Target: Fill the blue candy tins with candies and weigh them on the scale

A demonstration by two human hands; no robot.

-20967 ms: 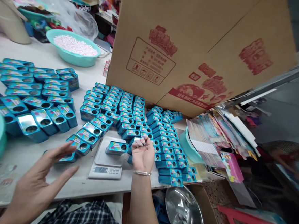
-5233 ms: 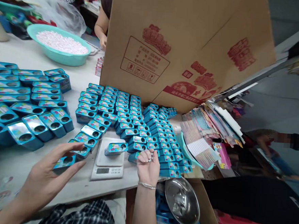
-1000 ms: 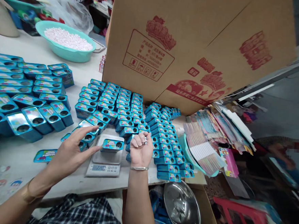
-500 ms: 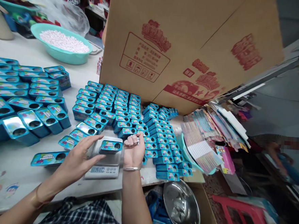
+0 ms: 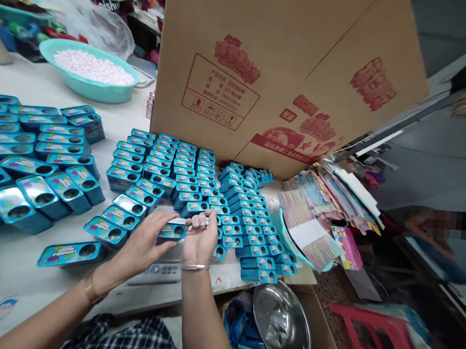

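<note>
My left hand [image 5: 144, 243] reaches over a small kitchen scale [image 5: 168, 270], its thumb and fingers around the left end of a blue candy tin [image 5: 172, 231]. The tin stands on the scale with a round hole in its top. Just right of it, my right hand [image 5: 201, 241] is turned palm up, fingers curled over small white candies [image 5: 198, 225]. Most of the scale's display is hidden by my left hand. Several matching tins [image 5: 122, 217] stand left of and behind the scale, and one tin [image 5: 70, 253] is apart at the near left.
A turquoise bowl [image 5: 91, 87] of pale candies stands at the back left. A large cardboard box [image 5: 282, 34] rises behind the rows of tins. To the right are stacked printed sheets [image 5: 336, 187]. A steel bowl [image 5: 282, 327] and red stool [image 5: 377, 339] are below the table edge.
My left hand has moved right and closed in around the tin on the scale. My right hand stays curled beside it. The whole view has shifted slightly.
</note>
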